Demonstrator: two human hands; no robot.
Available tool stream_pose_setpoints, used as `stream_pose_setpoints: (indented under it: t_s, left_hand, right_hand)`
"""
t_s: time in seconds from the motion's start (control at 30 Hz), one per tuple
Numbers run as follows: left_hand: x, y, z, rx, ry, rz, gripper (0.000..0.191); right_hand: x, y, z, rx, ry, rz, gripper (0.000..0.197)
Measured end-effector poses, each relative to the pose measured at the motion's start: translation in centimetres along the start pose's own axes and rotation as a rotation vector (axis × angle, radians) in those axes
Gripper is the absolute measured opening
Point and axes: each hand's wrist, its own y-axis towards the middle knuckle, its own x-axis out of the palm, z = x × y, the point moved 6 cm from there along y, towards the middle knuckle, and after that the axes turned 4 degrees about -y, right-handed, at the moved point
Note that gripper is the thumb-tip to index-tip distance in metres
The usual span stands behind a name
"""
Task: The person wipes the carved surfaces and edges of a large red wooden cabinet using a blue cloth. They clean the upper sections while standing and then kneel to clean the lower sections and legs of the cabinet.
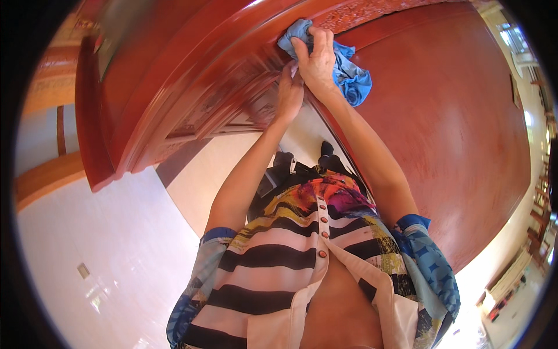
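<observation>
A crumpled blue cloth (352,80) hangs from my right hand (318,59), which grips part of it against the moulded edge of a red-brown carved wooden cabinet (209,83). The cloth's loose end drapes over the back of that hand's side, beside a large smooth wooden panel (440,113). Just below and to the left, my left hand (291,94) touches the cabinet's edge near the cloth. Something small and pale shows at its fingertips; whether it is held cannot be told.
The flat wooden panel stands along my right side, close to my right forearm. At the left the cabinet's top edge (93,118) juts out over the pale floor (117,244). My feet in dark shoes (326,149) are between cabinet and panel. Wooden furniture stands far right.
</observation>
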Motion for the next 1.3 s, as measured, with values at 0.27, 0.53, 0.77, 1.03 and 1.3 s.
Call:
stream_pose_setpoints:
  t_s: [0.27, 0.53, 0.77, 1.03, 1.3]
  left_hand:
    - [-6.8, -2.8, -2.0, -0.127, 0.045, 0.120, 0.035]
    - [-11.9, -4.5, 7.3, 0.003, 0.282, -0.059, 0.033]
    - [-13.3, -5.2, 11.8, 0.147, 0.507, -0.125, 0.031]
    - [-18.8, -7.6, 16.3, 0.380, 0.425, -0.259, 0.030]
    - [-20.2, -7.2, 13.3, 0.418, 0.473, -0.314, 0.027]
  right_hand:
    - [3.9, -5.9, 2.4, 0.071, 0.013, -0.246, 0.025]
    - [3.6, -5.6, -6.4, 0.104, 0.117, -0.279, 0.026]
    - [3.3, -6.9, -9.5, 0.145, 0.036, -0.181, 0.018]
    - [2.1, -7.5, -11.3, 0.362, -0.095, 0.164, 0.023]
    - [4.5, -8.1, -13.3, 0.288, -0.177, 0.027, 0.031]
